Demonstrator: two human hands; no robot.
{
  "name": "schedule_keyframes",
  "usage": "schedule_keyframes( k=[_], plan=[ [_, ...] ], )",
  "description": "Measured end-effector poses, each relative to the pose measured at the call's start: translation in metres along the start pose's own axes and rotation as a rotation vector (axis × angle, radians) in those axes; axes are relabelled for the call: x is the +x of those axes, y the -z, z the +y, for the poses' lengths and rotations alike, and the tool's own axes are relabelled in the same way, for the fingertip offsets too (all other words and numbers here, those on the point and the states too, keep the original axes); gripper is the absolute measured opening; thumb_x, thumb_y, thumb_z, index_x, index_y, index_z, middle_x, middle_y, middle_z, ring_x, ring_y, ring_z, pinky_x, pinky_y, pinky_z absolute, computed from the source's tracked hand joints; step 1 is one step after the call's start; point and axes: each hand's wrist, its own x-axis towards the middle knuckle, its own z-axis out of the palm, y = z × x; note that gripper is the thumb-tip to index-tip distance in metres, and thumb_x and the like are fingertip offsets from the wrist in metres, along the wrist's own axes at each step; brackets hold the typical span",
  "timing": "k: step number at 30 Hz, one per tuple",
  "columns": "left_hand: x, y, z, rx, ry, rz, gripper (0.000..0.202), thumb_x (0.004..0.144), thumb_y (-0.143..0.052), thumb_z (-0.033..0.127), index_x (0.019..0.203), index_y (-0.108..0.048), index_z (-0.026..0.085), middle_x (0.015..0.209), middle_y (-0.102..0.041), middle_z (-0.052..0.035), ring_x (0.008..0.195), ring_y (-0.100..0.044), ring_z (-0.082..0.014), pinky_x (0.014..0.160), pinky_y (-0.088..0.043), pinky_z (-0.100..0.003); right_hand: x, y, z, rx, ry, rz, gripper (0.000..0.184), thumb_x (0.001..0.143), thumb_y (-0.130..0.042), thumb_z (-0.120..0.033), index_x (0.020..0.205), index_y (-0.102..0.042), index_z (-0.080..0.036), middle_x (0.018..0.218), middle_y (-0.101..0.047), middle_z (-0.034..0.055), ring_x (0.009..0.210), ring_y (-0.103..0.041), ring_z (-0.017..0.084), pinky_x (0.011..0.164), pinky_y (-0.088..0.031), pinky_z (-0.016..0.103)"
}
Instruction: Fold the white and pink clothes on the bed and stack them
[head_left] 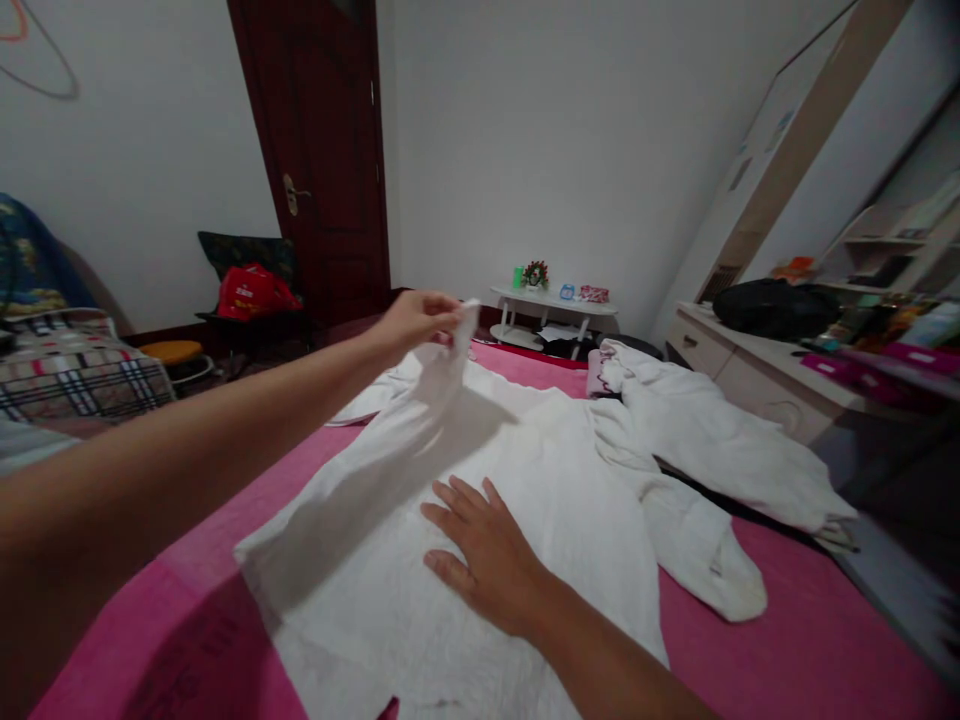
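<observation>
Holding up the edge of a white, long-sleeved cloth garment, spread on a smooth pink sheet, between nearly closed thumb and fingers of the left hand; resting the right hand on it, palm down, fingers spread, gripping nothing, probably to keep the cloth from sliding. Thin, matt, softly wrinkled, broad in body (fibre impossible to tell).

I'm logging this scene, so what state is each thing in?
White garment, spread out, one edge lifted
Left hand, raised, pinching that edge
Right hand, open, resting on the garment
Pink cover, spread beneath
White bundle at right, heaped
Door, appears shut
Drawer, shut
Red bag, on the chair
</observation>
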Motion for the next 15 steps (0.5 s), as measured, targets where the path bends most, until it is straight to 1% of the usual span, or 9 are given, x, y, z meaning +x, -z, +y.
schedule_keyframes(
  k=[2,3,4,5,7,10,12,13,15],
  plan=[
    [-0.016,-0.037,0.017,-0.02,-0.157,-0.355,0.042,0.072,-0.073,0.027,0.111,-0.063,0.014,0.105,-0.069,-0.0108,0.093,-0.066,-0.0199,0.079,-0.053,-0.032,0.0,-0.001,0.001,0.016,0.001,0.028,0.045,0.093,-0.049,-0.043,0.136,-0.047,-0.028,0.15,-0.037,0.0059,0.141,-0.027,0.023,0.116,-0.01,0.052],
    [-0.026,-0.05,0.021,0.024,-0.225,-0.49,0.048,0.072,-0.072,0.026,0.117,-0.061,0.016,0.116,-0.065,-0.012,0.099,-0.065,-0.0209,0.082,-0.053,-0.033,0.0,-0.001,0.001,0.03,0.0,0.048,0.046,0.092,-0.051,-0.041,0.135,-0.048,-0.026,0.149,-0.04,0.0072,0.14,-0.029,0.022,0.117,-0.012,0.051],
    [-0.037,-0.056,0.02,0.102,-0.273,-0.588,0.052,0.073,-0.072,0.026,0.122,-0.058,0.018,0.123,-0.061,-0.0126,0.104,-0.063,-0.0217,0.085,-0.052,-0.034,0.0,-0.003,0.001,0.049,-0.004,0.075,0.046,0.091,-0.054,-0.038,0.134,-0.049,-0.024,0.146,-0.043,0.0086,0.139,-0.032,0.022,0.117,-0.013,0.05],
    [-0.047,-0.058,0.015,0.199,-0.308,-0.646,0.055,0.074,-0.071,0.027,0.126,-0.056,0.018,0.129,-0.058,-0.013,0.108,-0.061,-0.0224,0.088,-0.05,-0.035,0.0,-0.004,0.002,0.076,-0.011,0.108,0.045,0.09,-0.056,-0.036,0.133,-0.05,-0.022,0.143,-0.047,0.0098,0.137,-0.035,0.022,0.117,-0.016,0.048],
    [-0.069,-0.047,-0.006,0.429,-0.313,-0.658,0.058,0.076,-0.068,0.029,0.13,-0.052,0.018,0.131,-0.055,-0.0139,0.111,-0.059,-0.024,0.093,-0.047,-0.037,0.001,-0.008,0.005,0.152,-0.03,0.204,0.044,0.088,-0.057,-0.028,0.13,-0.052,-0.02,0.139,-0.05,0.0107,0.134,-0.04,0.021,0.115,-0.025,0.043],
    [-0.099,-0.011,-0.052,0.725,-0.183,-0.567,0.064,0.073,-0.068,0.033,0.131,-0.05,0.013,0.127,-0.057,-0.0159,0.115,-0.056,-0.0277,0.098,-0.044,-0.039,0.003,-0.011,0.016,0.25,-0.093,0.41,0.043,0.084,-0.053,-0.019,0.127,-0.054,-0.021,0.146,-0.041,0.0105,0.132,-0.042,0.021,0.109,-0.037,0.039],
    [-0.119,0.016,-0.077,0.843,-0.083,-0.522,0.072,0.07,-0.069,0.04,0.134,-0.047,0.014,0.131,-0.055,-0.0155,0.118,-0.054,-0.0287,0.101,-0.041,-0.038,0.006,-0.005,0.027,0.233,-0.15,0.528,0.04,0.083,-0.052,-0.017,0.122,-0.057,-0.021,0.151,-0.032,0.0103,0.131,-0.043,0.023,0.107,-0.039,0.04],
    [-0.128,0.029,-0.086,0.897,-0.03,-0.499,0.077,0.069,-0.07,0.043,0.136,-0.045,0.015,0.133,-0.053,-0.016,0.12,-0.052,-0.0297,0.103,-0.039,-0.039,0.009,0.001,0.034,0.193,-0.184,0.571,0.037,0.082,-0.052,-0.017,0.118,-0.059,-0.021,0.152,-0.03,0.0103,0.131,-0.043,0.023,0.108,-0.038,0.041],
    [-0.144,0.051,-0.093,0.978,0.081,-0.449,0.084,0.066,-0.069,0.05,0.139,-0.043,0.015,0.138,-0.05,-0.017,0.123,-0.05,-0.0313,0.103,-0.038,-0.039,0.017,0.018,0.048,0.068,-0.283,0.624,0.033,0.082,-0.053,-0.02,0.114,-0.061,-0.02,0.151,-0.03,0.0109,0.133,-0.04,0.025,0.108,-0.037,0.042]
  ],
)
